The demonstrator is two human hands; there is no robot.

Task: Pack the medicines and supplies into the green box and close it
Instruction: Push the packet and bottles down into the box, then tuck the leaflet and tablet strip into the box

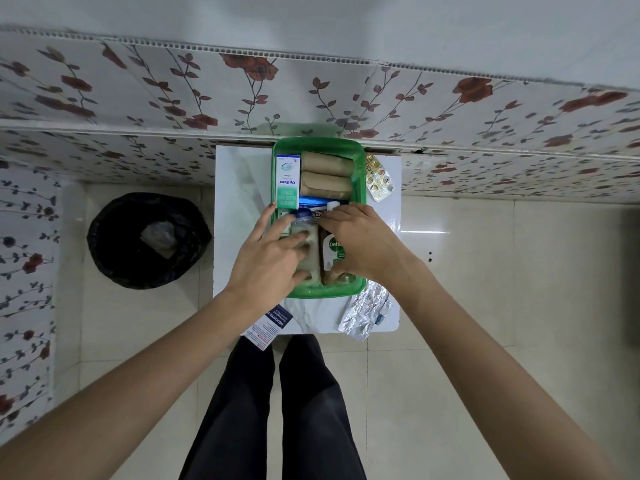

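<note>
The green box [360,174] stands open on a small white table [239,188]. Inside lie a white-green Optibex carton [287,183], two tan bandage rolls [327,174], a pale bottle with a blue cap [306,233] and a brown Dettol bottle [330,251]. My left hand [270,258] rests on the pale bottle, fingers spread over it. My right hand [363,244] grips the Dettol bottle from the right. Outside the box lie a blister strip of yellow capsules [379,178], silver blister strips [365,311] and a white-blue packet [272,325] under my left wrist.
A black lined bin [149,239] stands on the tiled floor left of the table. A flowered wall panel [311,95] runs right behind the box. My legs in dark trousers [277,410] stand at the table's near edge.
</note>
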